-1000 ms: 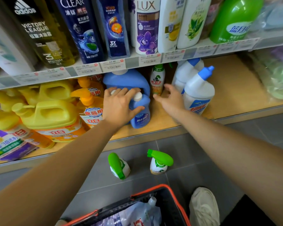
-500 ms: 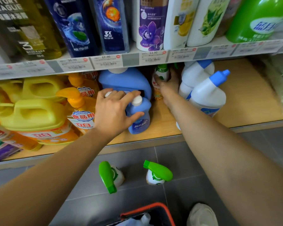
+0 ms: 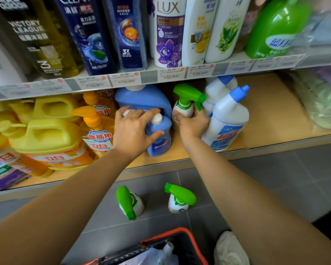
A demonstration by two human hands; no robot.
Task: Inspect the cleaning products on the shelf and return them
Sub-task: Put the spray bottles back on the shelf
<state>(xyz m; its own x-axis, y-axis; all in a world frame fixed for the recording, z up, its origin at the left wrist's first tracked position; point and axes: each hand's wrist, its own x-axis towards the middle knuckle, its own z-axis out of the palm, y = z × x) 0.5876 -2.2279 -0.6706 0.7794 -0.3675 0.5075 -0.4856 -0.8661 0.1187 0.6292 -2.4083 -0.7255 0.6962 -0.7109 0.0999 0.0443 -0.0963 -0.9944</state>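
Fingers [image 3: 180,116] of the right hand [image 3: 192,126] curl round the belly of a spray bottle [image 3: 184,107]. It stands upright on the lower shelf [image 3: 266,119], well back from the front edge, with its green trigger head pointing right at the white bottles [image 3: 227,119]. The left hand [image 3: 132,131] clasps the small blue bottle [image 3: 159,144] near the front edge, thumb across its front and fingers spread over its shoulder.

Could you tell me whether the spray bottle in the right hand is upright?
Upright: the spray bottle has its green trigger on top; the right hand grips its base.
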